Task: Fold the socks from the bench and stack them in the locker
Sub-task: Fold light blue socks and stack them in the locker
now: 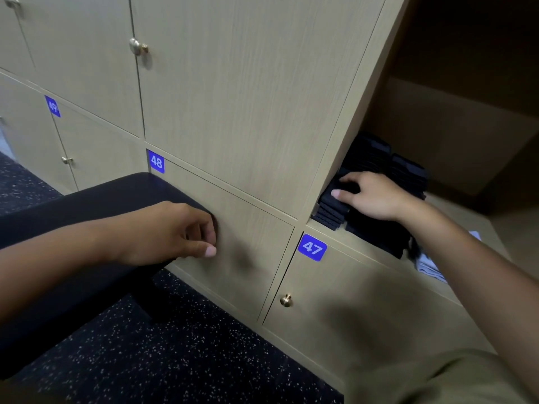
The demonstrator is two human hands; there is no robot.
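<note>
Our right hand (370, 196) reaches into the open locker (455, 135) and lies palm down on the front pile of folded dark socks (335, 209), fingers spread flat over the top pair, pressing rather than gripping. Behind and beside that hand stand more piles of socks (405, 173), close together on the same shelf. A pale cloth (428, 266) lies by our right wrist at the shelf's edge. Our left hand (175, 231) hovers over the end of the black bench (96, 205), fingers loosely curled, thumb out, holding nothing. Just beyond its fingertips is the shut door marked 48 (156, 162); door 47 (311, 247) sits below our right hand.
</note>
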